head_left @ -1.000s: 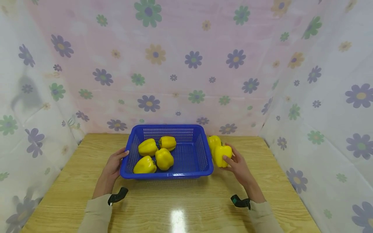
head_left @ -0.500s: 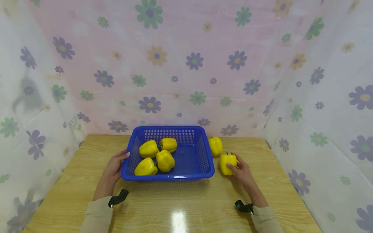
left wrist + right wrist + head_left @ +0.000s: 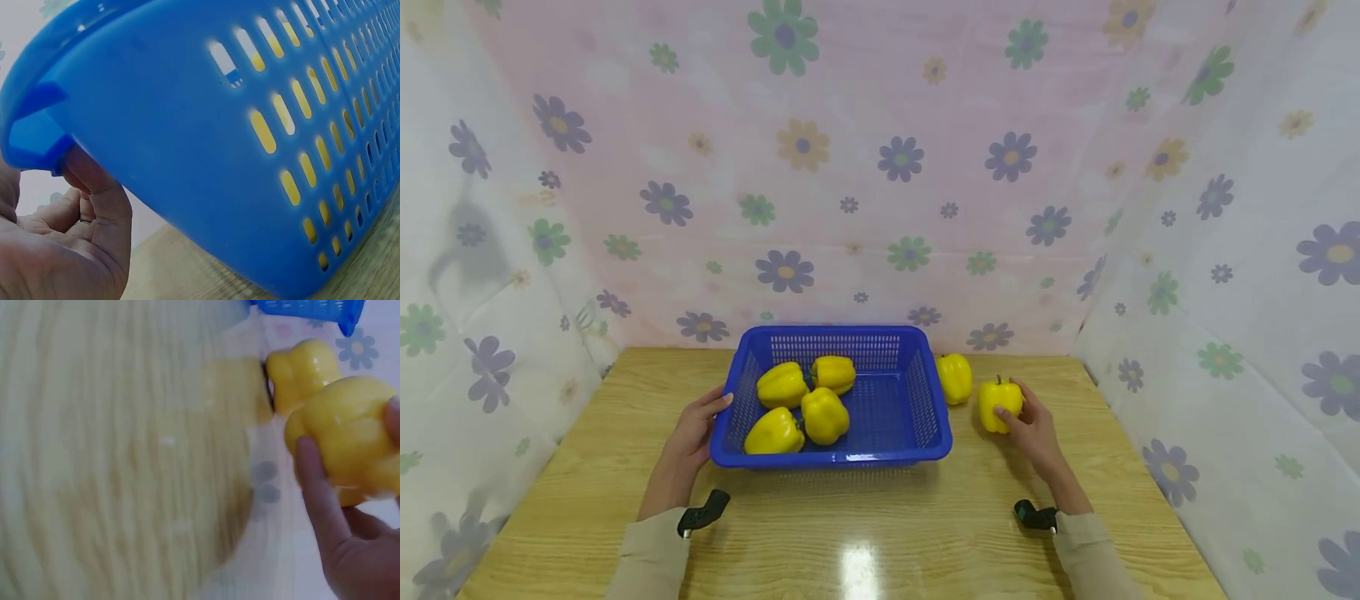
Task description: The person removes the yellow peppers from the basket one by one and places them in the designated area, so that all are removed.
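A blue plastic basket (image 3: pixel 872 457) with slotted walls stands on the table, several yellow bell peppers (image 3: pixel 825 416) lying in its left half. At its left rim is my left hand (image 3: pixel 691 429); in the left wrist view the fingers (image 3: pixel 106 200) curl up under the rim and grip it. My right hand (image 3: pixel 1033 429) holds another yellow bell pepper (image 3: pixel 997 404) upright, stem up, to the right of the basket. Thumb and fingers lie on opposite sides of it, as the right wrist view also shows. One more yellow bell pepper (image 3: pixel 955 379) rests beside the basket's right wall.
The wooden table (image 3: pixel 775 542) ends at a flowered cloth (image 3: pixel 865 192) at the back, with more cloth on both sides. A black wrist camera mount (image 3: pixel 703 512) sticks out from the left wrist, and a similar mount (image 3: pixel 1036 517) from the right.
My right hand has moved the held bell pepper rightward, away from the basket and the pepper beside it, first nearer and then slightly back. The left hand and basket stay in place.
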Demonstrator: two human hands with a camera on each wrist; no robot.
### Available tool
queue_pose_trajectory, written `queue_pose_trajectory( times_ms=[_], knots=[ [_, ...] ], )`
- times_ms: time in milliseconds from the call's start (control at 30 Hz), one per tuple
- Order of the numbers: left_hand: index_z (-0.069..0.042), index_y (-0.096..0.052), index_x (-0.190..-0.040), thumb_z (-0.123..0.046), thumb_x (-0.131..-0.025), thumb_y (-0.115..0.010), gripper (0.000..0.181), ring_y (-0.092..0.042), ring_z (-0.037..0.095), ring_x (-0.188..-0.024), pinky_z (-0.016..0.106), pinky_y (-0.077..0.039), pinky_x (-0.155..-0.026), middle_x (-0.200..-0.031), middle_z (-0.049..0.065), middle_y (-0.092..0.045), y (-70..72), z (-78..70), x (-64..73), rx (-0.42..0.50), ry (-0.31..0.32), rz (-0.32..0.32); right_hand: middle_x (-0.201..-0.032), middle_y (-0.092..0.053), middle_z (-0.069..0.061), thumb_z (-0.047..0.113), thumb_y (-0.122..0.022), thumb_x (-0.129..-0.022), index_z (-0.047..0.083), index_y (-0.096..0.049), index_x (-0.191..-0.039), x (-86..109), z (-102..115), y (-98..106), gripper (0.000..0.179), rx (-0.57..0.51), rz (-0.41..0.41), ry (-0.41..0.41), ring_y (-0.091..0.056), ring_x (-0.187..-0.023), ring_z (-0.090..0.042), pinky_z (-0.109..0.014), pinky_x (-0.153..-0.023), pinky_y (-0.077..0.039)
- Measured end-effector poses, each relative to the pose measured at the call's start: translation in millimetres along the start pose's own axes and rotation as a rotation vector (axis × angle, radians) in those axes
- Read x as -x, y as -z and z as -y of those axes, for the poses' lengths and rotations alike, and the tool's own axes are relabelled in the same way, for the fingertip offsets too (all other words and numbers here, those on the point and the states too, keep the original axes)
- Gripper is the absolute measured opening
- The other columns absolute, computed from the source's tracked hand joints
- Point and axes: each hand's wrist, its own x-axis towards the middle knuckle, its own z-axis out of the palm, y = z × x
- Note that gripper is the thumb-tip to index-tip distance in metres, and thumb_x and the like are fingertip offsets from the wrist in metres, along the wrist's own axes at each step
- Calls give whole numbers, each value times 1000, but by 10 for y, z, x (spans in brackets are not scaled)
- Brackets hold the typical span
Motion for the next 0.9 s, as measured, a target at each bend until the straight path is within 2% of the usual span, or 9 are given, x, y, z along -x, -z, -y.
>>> queue_pose_trajectory(
  times_ms=[167,333,433,633,900],
  knots=[
    [-4,-16,-161,-20,-109,-48,63,-66,5,-99,22,-57,-89,-110,-11,-64,12,20,14,13,6,-1,-148,-45,-30,18,-62,-103,12,-28,-160,-52,-16,22,67,6,-14,52,-61,-102,0,-32,-75,-62],
    [-3,-12,-162,-21,-109,-48,67,-65,5,-100,22,-57,-90,-111,-12,-65,22,31,24,-3,1,14,-151,-42,-29,22,-59,-105,15,-23,-162,-128,-12,29,68,19,-41,10,-60,-103,0,-34,-79,-62],
    [-3,-11,-163,-22,-109,-48,68,-65,5,-101,22,-56,-91,-111,-13,-64,30,30,23,-5,2,20,-156,-38,-28,25,-57,-105,17,-20,-163,-196,-7,19,69,14,-52,-21,-59,-111,-9,-36,-84,-61],
    [-5,-9,-163,-22,-110,-46,67,-64,4,-102,22,-56,-92,-112,-12,-64,44,27,19,3,24,22,-160,-29,-27,26,-54,-107,13,-16,-164,-352,17,-5,70,-16,-21,-77,-50,-130,-39,-43,-89,-59],
    [-5,-11,-163,-22,-109,-47,67,-64,4,-101,21,-56,-90,-113,-12,-63,14,-4,-11,-6,2,14,-160,-25,-29,23,-54,-107,10,-16,-163,-546,41,18,69,-7,41,-123,-42,-135,-47,-44,-87,-60]
  ],
)
